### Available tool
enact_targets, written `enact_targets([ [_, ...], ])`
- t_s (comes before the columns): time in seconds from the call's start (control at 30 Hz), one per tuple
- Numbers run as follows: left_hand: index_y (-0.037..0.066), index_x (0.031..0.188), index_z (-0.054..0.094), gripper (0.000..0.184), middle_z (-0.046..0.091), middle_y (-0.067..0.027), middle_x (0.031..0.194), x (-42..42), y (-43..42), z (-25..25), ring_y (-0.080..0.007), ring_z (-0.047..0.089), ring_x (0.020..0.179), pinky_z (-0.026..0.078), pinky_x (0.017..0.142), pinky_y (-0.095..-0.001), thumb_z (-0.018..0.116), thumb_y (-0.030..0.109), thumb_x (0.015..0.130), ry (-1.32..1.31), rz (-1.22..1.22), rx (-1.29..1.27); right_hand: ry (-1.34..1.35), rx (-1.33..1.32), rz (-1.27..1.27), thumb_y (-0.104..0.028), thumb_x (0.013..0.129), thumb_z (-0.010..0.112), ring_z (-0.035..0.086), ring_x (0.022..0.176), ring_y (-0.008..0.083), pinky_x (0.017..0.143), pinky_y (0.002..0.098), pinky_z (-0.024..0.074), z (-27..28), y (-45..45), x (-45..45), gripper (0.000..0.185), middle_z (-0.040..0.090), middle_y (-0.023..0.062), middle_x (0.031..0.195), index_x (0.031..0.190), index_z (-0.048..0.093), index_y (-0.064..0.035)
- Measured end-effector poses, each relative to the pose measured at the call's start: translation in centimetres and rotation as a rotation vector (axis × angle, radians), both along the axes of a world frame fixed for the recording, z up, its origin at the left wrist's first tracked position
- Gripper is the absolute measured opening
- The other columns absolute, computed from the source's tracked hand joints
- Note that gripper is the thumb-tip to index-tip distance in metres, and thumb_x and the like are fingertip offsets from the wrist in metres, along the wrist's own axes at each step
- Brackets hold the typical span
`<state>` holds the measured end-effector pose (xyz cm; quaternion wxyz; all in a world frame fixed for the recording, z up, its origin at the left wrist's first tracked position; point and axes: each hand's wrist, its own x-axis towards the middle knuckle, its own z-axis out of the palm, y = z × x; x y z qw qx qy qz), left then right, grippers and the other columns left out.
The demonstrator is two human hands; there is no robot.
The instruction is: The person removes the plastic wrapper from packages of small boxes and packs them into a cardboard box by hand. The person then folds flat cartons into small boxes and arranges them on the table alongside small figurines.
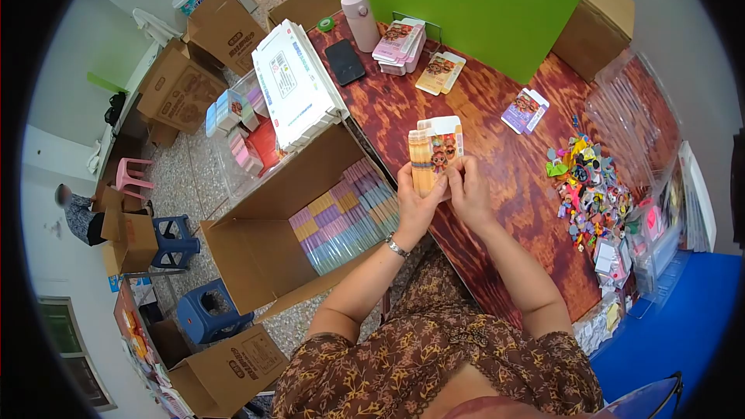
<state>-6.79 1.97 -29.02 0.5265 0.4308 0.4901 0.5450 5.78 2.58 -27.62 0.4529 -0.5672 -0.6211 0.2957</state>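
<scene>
A stack of flat, unfolded orange card boxes (421,157) with cartoon figures printed on them is held up over the front edge of the table. My left hand (416,206) is closed round the lower left side of this stack. At its lower right, my right hand (469,194) pinches the edge of the front card box, fingers bent and close to my left thumb. Farther back on the table lie an orange card box (441,73) and a purple card box (525,111). A pile of pink card boxes (400,45) stands by a wire holder.
Many small colourful figures and charms (594,194) are heaped on the table's right. A phone (344,61) and a pink bottle (360,20) stand at the back. Beside the table is an open carton (256,264) with packed small boxes. A person (81,213) is far left.
</scene>
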Motion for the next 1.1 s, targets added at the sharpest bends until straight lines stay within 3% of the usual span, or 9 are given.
enact_targets([
  [0.13,-0.004,0.123,0.043,0.037,0.061,-0.0136,0.115,-1.0,0.8,-0.7,-0.021,0.064,0.1,0.055,0.082,-0.0337,0.06,0.009,0.093,-0.346,0.069,-0.14,0.791,-0.19,0.181,-0.011,0.097,0.054,0.051,0.073,0.0042,0.063,0.0216,0.0442,2.5,-0.6,-0.3,0.014,0.052,-0.0027,0.082,0.109,0.048,-0.0054],
  [0.2,-0.006,0.119,0.049,0.032,0.063,-0.017,0.113,-2.4,1.4,-0.4,-0.0275,0.068,0.096,0.059,0.078,-0.0402,0.058,0.012,0.094,-0.551,0.102,-0.249,0.877,-0.301,0.281,-0.01,0.096,0.055,0.051,0.071,0.005,0.061,0.0213,0.0437,1.9,-1.0,0.3,0.019,0.052,-0.0022,0.08,0.113,0.049,-0.0055],
  [0.33,-0.008,0.123,0.049,0.04,0.064,-0.0176,0.116,-7.0,1.8,1.5,-0.0267,0.067,0.101,0.057,0.087,-0.0399,0.061,0.014,0.092,-0.626,-0.058,-0.305,0.84,-0.332,0.346,-0.01,0.094,0.059,0.051,0.067,0.006,0.059,0.0197,0.0425,0.6,-0.4,4.1,0.023,0.055,-0.0017,0.082,0.116,0.054,-0.0062],
  [0.5,-0.007,0.126,0.048,0.054,0.064,-0.0145,0.117,-11.5,-0.9,2.0,-0.0202,0.065,0.105,0.054,0.092,-0.0349,0.073,0.004,0.08,-0.31,-0.62,-0.429,0.96,-0.062,0.127,-0.011,0.092,0.062,0.051,0.065,0.0066,0.058,0.0199,0.041,3.3,5.3,7.7,0.022,0.059,-0.0012,0.083,0.113,0.059,-0.0058],
  [0.6,-0.007,0.129,0.045,0.054,0.061,-0.0154,0.121,-13.1,-2.3,1.4,-0.0193,0.064,0.106,0.052,0.096,-0.0349,0.07,0.007,0.083,-0.294,-0.754,-0.483,0.891,-0.025,0.053,-0.012,0.092,0.06,0.054,0.069,0.0091,0.062,0.0228,0.0441,5.1,6.8,9.8,0.019,0.063,0.0,0.088,0.111,0.062,-0.0062],
  [0.77,-0.007,0.132,0.041,0.056,0.057,-0.018,0.129,-11.8,1.4,1.2,-0.028,0.06,0.116,0.05,0.1,-0.0411,0.068,0.014,0.087,-0.493,-0.41,-0.417,0.123,-0.092,0.054,-0.017,0.094,0.057,0.063,0.08,0.0151,0.07,0.0307,0.0495,-1.1,2.9,7.7,0.018,0.067,0.0046,0.088,0.106,0.066,-0.0058],
  [0.83,-0.005,0.134,0.04,0.054,0.056,-0.0181,0.13,-10.6,4.8,1.0,-0.0286,0.06,0.116,0.05,0.099,-0.0413,0.064,0.013,0.089,-0.469,-0.394,-0.391,0.061,-0.226,0.079,-0.015,0.092,0.058,0.065,0.08,0.0201,0.07,0.0331,0.05,-3.2,0.9,7.0,0.017,0.067,0.0083,0.088,0.104,0.065,-0.0054],
  [0.93,-0.005,0.129,0.045,0.043,0.059,-0.0169,0.125,-7.7,10.8,0.5,-0.0279,0.063,0.111,0.053,0.094,-0.0411,0.06,0.009,0.091,-0.379,-0.369,-0.335,-0.037,-0.013,0.065,-0.013,0.09,0.059,0.065,0.079,0.0261,0.069,0.0358,0.0501,-7.3,-0.6,6.6,0.015,0.067,0.011,0.088,0.101,0.066,-0.0068],
  [1.1,-0.008,0.123,0.051,0.038,0.066,-0.0159,0.111,-3.1,20.3,-1.0,-0.0235,0.068,0.096,0.057,0.083,-0.0358,0.061,0.011,0.092,-0.263,-0.427,-0.345,-0.148,0.12,0.05,-0.009,0.088,0.06,0.064,0.076,0.0286,0.066,0.0373,0.05,-7.6,-1.1,6.4,0.014,0.064,0.011,0.083,0.1,0.067,-0.0068],
])
